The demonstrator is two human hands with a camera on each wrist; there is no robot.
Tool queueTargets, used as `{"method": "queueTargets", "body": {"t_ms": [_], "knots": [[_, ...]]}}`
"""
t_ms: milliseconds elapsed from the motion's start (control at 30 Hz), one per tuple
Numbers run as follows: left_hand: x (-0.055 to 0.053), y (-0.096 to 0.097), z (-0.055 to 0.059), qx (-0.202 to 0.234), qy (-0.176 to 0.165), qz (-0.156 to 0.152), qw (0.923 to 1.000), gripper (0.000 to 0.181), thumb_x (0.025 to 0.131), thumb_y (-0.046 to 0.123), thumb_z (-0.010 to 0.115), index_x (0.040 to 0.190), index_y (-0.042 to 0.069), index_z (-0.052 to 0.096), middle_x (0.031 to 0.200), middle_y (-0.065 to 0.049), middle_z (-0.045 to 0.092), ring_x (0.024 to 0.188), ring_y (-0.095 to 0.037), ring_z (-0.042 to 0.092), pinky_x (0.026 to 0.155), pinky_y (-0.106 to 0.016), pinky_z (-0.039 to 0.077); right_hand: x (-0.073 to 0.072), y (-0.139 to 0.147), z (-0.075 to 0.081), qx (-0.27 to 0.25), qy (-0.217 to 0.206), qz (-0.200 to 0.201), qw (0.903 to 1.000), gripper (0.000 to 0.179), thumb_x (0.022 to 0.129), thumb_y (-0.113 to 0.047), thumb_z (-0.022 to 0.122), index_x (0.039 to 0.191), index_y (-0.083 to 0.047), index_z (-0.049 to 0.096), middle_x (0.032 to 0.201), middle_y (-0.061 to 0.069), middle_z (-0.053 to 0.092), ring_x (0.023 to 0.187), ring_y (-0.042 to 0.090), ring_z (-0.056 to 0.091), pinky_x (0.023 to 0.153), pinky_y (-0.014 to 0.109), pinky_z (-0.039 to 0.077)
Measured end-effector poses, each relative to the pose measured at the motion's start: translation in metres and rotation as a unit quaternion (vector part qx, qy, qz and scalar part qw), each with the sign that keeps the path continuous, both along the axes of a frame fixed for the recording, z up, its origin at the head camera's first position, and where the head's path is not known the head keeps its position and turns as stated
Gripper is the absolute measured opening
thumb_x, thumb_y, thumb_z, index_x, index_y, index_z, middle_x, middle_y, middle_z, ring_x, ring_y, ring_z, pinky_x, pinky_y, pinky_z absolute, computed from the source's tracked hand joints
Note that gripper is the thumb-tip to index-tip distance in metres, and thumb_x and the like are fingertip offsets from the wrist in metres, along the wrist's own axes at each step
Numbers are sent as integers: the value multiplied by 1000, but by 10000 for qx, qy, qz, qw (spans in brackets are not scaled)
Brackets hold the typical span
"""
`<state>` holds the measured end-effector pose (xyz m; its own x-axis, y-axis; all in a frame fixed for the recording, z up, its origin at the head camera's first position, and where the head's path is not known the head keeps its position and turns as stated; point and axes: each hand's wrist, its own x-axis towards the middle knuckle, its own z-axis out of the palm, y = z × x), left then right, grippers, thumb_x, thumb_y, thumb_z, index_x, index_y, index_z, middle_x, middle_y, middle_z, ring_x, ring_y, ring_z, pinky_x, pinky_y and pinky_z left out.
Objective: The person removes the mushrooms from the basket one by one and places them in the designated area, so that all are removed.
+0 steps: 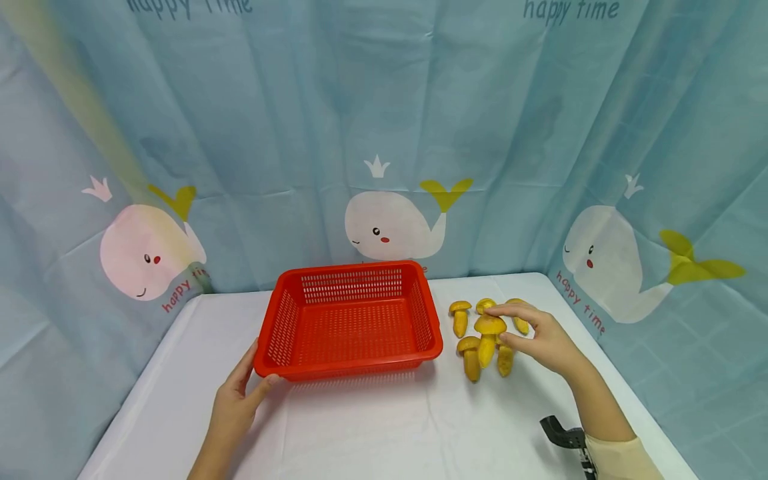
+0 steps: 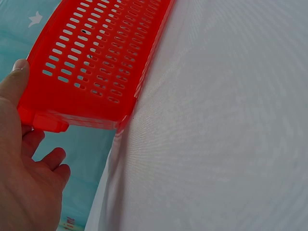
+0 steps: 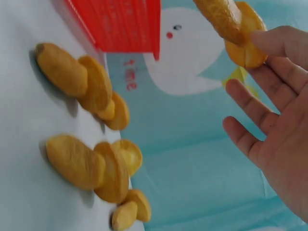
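Note:
A red plastic basket (image 1: 354,370) with slotted walls stands on the white table. My left hand (image 1: 235,401) grips its near left corner, thumb on the front side and fingers along the left rim; the left wrist view shows the thumb (image 2: 18,77) over the rim. My right hand (image 1: 543,339) pinches a yellow toy mushroom (image 1: 489,341) by its cap, raised above the table in the right wrist view. Below and around it lie several more yellow-brown mushrooms (image 3: 72,161), stems pointing toward me. Part of one is hidden behind the right hand.
The white tablecloth (image 1: 354,433) covers the table. Blue curtains (image 1: 300,133) with whale prints hang along the back and both sides. A black strap piece (image 1: 563,433) sticks out by the right sleeve (image 1: 621,459).

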<state>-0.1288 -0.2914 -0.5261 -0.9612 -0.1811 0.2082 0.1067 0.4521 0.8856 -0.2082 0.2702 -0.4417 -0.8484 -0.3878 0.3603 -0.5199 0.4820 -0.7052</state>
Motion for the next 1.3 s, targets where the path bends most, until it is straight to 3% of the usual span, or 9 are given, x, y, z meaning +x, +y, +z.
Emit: {"method": "queueTargets", "body": {"t_ms": [167, 233, 567, 867, 1167, 1300], "knots": [[1, 2, 3, 1, 166, -32, 9999, 80, 94, 20, 76, 161, 29, 34, 165, 0, 37, 145, 10, 30, 104, 1, 30, -6, 16, -3, -74, -231, -201, 9995, 40, 93, -13, 77, 131, -23, 69, 135, 1, 64, 128, -5, 48, 113, 71, 30], [1, 2, 3, 38, 181, -36, 9998, 80, 93, 19, 77, 161, 28, 35, 164, 0, 37, 145, 11, 30, 104, 1, 30, -8, 23, -6, -36, -343, -293, 9990, 40, 93, -15, 77, 131, -23, 69, 137, 3, 63, 128, -10, 45, 111, 76, 28], [1, -4, 0, -55, 29, -39, 10000, 79, 96, 20, 74, 161, 35, 32, 165, 5, 36, 146, 9, 28, 106, 1, 29, -14, 46, -9, 145, -518, -551, 9970, 37, 95, -20, 75, 131, -22, 69, 139, 8, 63, 122, -8, 47, 105, 78, 30], [1, -3, 0, -97, -40, 24, 9999, 78, 96, 24, 73, 161, 34, 31, 165, 3, 35, 147, 9, 28, 104, 1, 28, -17, 62, -18, 420, -760, -833, 9927, 36, 98, -26, 72, 133, -22, 68, 140, 8, 63, 122, 17, 49, 99, 63, 43], [1, -1, -2, -179, -79, 19, 9998, 78, 96, 25, 73, 161, 35, 30, 165, 5, 35, 144, 13, 27, 103, 2, 28, -18, 76, -26, 587, -929, -1002, 9889, 37, 98, -25, 72, 134, -20, 67, 139, 12, 62, 127, 42, 49, 98, 68, 44], [-1, -1, -4, -196, -38, 57, 9998, 78, 96, 25, 74, 161, 35, 31, 165, 4, 36, 144, 14, 27, 104, 2, 28, -21, 82, -29, 565, -1069, -1022, 9874, 39, 98, -27, 72, 135, -18, 67, 140, 14, 62, 129, 44, 48, 100, 69, 43]]}}
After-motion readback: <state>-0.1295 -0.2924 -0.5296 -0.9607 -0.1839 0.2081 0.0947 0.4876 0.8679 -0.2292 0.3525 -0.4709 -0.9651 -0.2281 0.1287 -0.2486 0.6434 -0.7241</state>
